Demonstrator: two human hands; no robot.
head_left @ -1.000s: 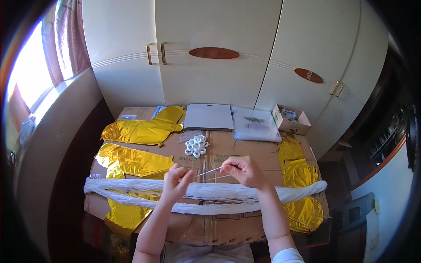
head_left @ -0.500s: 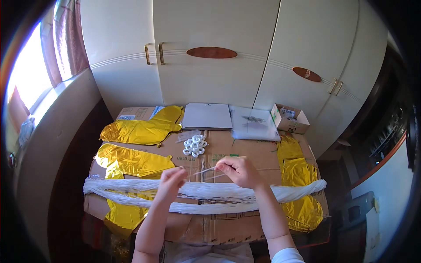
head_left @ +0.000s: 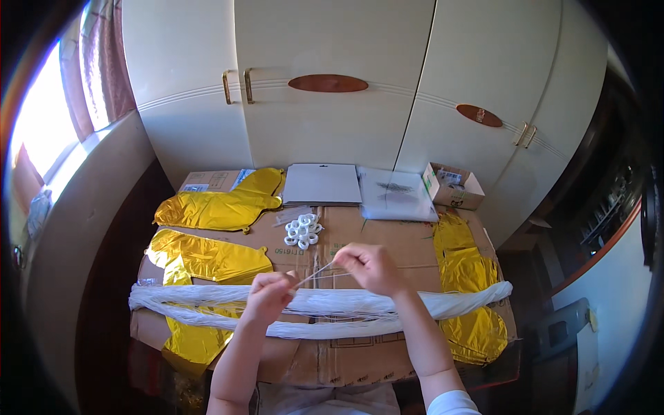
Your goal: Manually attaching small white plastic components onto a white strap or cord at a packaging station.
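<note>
My left hand [head_left: 271, 296] is closed on one end of a thin white string [head_left: 315, 274], with a bit of white showing at its fingers. The string runs up to my right hand [head_left: 369, 268], pinched between thumb and fingertips, and a loose end trails below that hand. Both hands hover over a long loop of white strands [head_left: 346, 301], stretched sideways across flattened cardboard [head_left: 394, 238]. Just beyond them lies a small pile of white rings [head_left: 303, 230]; whether these are coiled string I cannot make out.
Shiny gold foil balloons, flat, lie at left [head_left: 211, 256] and right [head_left: 463, 252]. Along the back are a grey flat board [head_left: 321, 184], a stack of clear plastic sheets [head_left: 395, 195] and a small open carton [head_left: 453, 187]. White cupboards [head_left: 332, 131] stand behind.
My left hand has moved slightly down and toward the right hand, and the string between them now looks pulled straight. My right hand has shifted a little left. The whole view has shifted slightly.
</note>
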